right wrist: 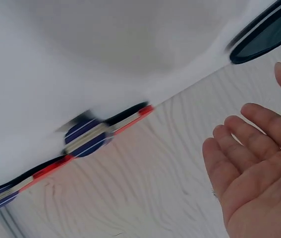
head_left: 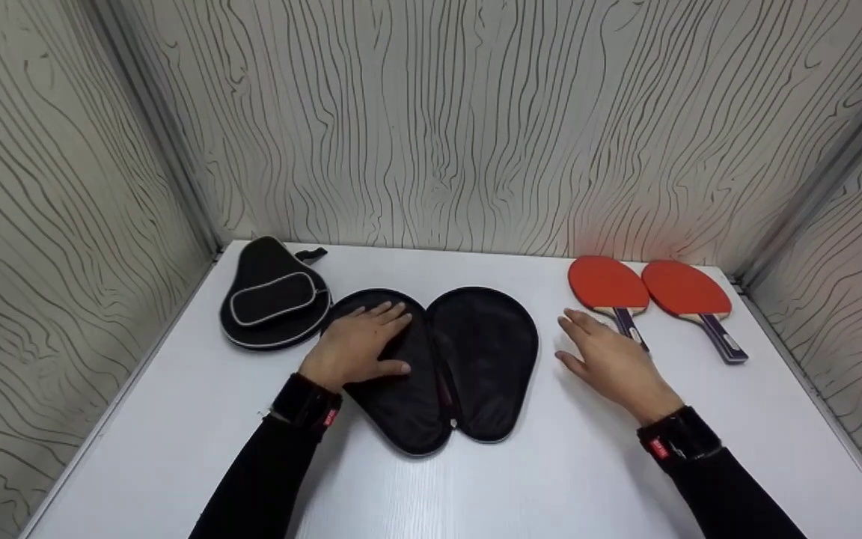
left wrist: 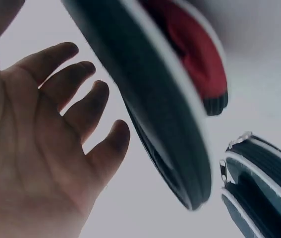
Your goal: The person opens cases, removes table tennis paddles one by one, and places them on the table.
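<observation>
A black table tennis bat case (head_left: 483, 352) lies spread open on the white table, its two halves side by side. Over its left half is my left hand (head_left: 360, 344), fingers extended; whether they touch the lining I cannot tell. In the left wrist view the fingers of that hand (left wrist: 41, 144) are loosely bent beside a dark case with white piping (left wrist: 150, 84) and a red part. My right hand (head_left: 614, 367) holds nothing, fingers extended, partly hiding the handle of the nearer red bat (head_left: 607, 281). The right wrist view shows that palm (right wrist: 264, 173) with nothing in it.
At the back left lies a second black case (head_left: 255, 266) with a small front pocket and a strap. Another red bat (head_left: 685, 288) rests at the right, handle toward the front. Wood-patterned panels (head_left: 416, 127) wall the table (head_left: 431, 501) at the back and sides.
</observation>
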Demonstrator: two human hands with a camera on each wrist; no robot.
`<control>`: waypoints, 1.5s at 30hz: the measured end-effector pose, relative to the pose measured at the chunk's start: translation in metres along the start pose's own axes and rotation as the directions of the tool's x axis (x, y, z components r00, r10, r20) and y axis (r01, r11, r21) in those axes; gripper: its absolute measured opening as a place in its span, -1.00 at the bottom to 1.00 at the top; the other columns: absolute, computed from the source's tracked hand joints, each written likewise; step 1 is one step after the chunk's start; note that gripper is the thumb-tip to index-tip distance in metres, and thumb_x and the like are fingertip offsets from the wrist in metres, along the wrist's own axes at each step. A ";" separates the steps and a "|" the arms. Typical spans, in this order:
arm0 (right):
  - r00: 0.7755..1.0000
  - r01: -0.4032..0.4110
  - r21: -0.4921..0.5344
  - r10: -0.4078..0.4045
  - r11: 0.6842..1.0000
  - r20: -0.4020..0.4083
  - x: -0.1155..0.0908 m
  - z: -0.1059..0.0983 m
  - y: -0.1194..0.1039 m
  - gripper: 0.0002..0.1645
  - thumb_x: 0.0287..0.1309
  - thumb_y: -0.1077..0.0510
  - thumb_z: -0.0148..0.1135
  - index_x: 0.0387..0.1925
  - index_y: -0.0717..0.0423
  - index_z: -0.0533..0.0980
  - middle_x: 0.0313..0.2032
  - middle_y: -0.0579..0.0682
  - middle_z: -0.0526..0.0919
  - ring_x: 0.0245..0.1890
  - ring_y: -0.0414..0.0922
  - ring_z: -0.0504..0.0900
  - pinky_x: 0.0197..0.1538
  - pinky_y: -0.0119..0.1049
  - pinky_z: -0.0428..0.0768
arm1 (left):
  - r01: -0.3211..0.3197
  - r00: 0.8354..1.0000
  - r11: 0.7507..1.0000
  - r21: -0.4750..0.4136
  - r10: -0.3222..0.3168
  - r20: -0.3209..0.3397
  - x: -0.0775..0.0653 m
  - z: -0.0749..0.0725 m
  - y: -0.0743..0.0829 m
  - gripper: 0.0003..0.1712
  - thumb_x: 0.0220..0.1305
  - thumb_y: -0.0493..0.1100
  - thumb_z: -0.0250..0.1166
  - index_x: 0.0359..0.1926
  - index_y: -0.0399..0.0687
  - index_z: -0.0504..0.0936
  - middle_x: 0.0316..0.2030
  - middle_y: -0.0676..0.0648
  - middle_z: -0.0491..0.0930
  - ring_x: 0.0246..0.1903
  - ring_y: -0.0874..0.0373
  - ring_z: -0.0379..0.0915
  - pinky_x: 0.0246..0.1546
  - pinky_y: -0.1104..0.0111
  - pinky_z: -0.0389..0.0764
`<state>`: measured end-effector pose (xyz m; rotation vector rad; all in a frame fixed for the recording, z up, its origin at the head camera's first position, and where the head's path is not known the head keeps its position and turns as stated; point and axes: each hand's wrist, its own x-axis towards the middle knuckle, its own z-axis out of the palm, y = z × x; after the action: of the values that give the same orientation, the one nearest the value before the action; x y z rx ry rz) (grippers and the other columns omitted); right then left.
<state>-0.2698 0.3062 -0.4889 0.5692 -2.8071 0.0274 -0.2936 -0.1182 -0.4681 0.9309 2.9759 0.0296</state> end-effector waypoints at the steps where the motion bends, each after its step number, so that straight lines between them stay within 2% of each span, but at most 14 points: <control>1: 1.000 0.018 -0.003 -0.018 1.000 -0.009 0.000 0.001 -0.004 -0.26 0.34 -0.12 0.40 0.39 0.19 0.52 0.40 0.21 0.58 0.34 0.16 0.65 0.17 0.15 0.74 | 0.011 1.000 1.000 -0.001 -0.011 -0.010 0.000 -0.001 -0.002 0.06 0.35 0.48 0.23 0.65 0.05 0.21 0.66 -0.05 0.16 0.67 -0.01 0.09 0.65 -0.03 0.25; 5: 0.998 0.068 -0.004 -0.068 0.998 -0.018 -0.002 0.002 -0.021 -0.23 0.32 -0.16 0.41 0.39 0.19 0.52 0.38 0.19 0.60 0.32 0.15 0.67 0.14 0.15 0.75 | 0.056 0.997 0.998 0.003 -0.056 -0.047 -0.002 -0.005 -0.011 0.04 0.38 0.47 0.22 0.65 0.04 0.20 0.66 -0.05 0.18 0.66 -0.01 0.12 0.64 -0.02 0.27; 16: 0.984 0.167 -0.031 -0.164 0.986 0.073 -0.010 0.001 -0.052 -0.16 0.38 -0.29 0.30 0.46 0.15 0.47 0.46 0.12 0.54 0.40 0.07 0.62 0.12 0.15 0.77 | 0.148 0.980 0.987 -0.062 -0.155 -0.125 -0.015 -0.014 -0.034 -0.07 0.48 0.33 0.20 0.59 -0.17 0.28 0.59 -0.21 0.29 0.62 -0.15 0.19 0.62 -0.03 0.29; 25: 0.970 0.205 0.006 -0.204 0.979 0.133 -0.014 0.009 -0.056 -0.20 0.36 -0.28 0.32 0.36 0.22 0.55 0.36 0.16 0.64 0.24 0.10 0.72 0.08 0.00 0.79 | 0.275 0.955 0.948 -0.160 -0.288 -0.067 -0.026 -0.019 -0.052 -0.06 0.50 0.30 0.20 0.59 -0.24 0.26 0.58 -0.27 0.30 0.60 -0.22 0.21 0.59 -0.08 0.32; 31: 0.965 0.186 0.063 -0.194 0.981 0.178 -0.014 0.009 -0.054 -0.18 0.25 -0.27 0.41 0.31 0.23 0.59 0.33 0.15 0.67 0.18 0.12 0.76 0.03 0.02 0.79 | 0.357 0.929 0.912 -0.204 -0.369 -0.023 -0.032 -0.021 -0.057 -0.11 0.50 0.29 0.21 0.55 -0.25 0.34 0.49 -0.29 0.44 0.45 -0.28 0.42 0.46 -0.12 0.49; 38: 0.964 0.164 0.078 -0.177 0.983 0.198 -0.012 0.008 -0.056 -0.18 0.21 -0.26 0.45 0.30 0.22 0.60 0.33 0.15 0.67 0.15 0.14 0.77 -0.01 0.02 0.79 | 0.362 0.931 0.913 -0.189 -0.365 0.019 -0.030 -0.020 -0.058 -0.16 0.54 0.30 0.15 0.49 -0.25 0.42 0.36 -0.35 0.57 0.31 -0.33 0.56 0.34 -0.16 0.58; 41: 0.967 0.159 0.075 -0.170 0.984 0.191 -0.013 0.008 -0.058 -0.19 0.22 -0.25 0.45 0.29 0.22 0.61 0.32 0.14 0.67 0.12 0.15 0.79 -0.03 0.02 0.79 | 0.349 0.934 0.913 -0.210 -0.356 0.004 -0.030 -0.022 -0.056 -0.20 0.53 0.30 0.15 0.45 -0.23 0.48 0.31 -0.35 0.62 0.28 -0.32 0.59 0.31 -0.16 0.60; 45: 0.970 0.166 0.062 -0.174 0.984 0.169 -0.013 0.010 -0.058 -0.20 0.21 -0.24 0.45 0.27 0.23 0.62 0.31 0.14 0.68 0.08 0.15 0.80 -0.07 0.01 0.80 | 0.302 0.945 0.919 -0.252 -0.323 -0.046 -0.030 -0.026 -0.055 -0.27 0.54 0.29 0.14 0.37 -0.20 0.54 0.24 -0.32 0.67 0.24 -0.30 0.62 0.28 -0.16 0.62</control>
<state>-0.2385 0.2565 -0.5043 0.8615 -2.9203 0.0104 -0.3009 -0.1811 -0.4432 0.4309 3.0669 0.4265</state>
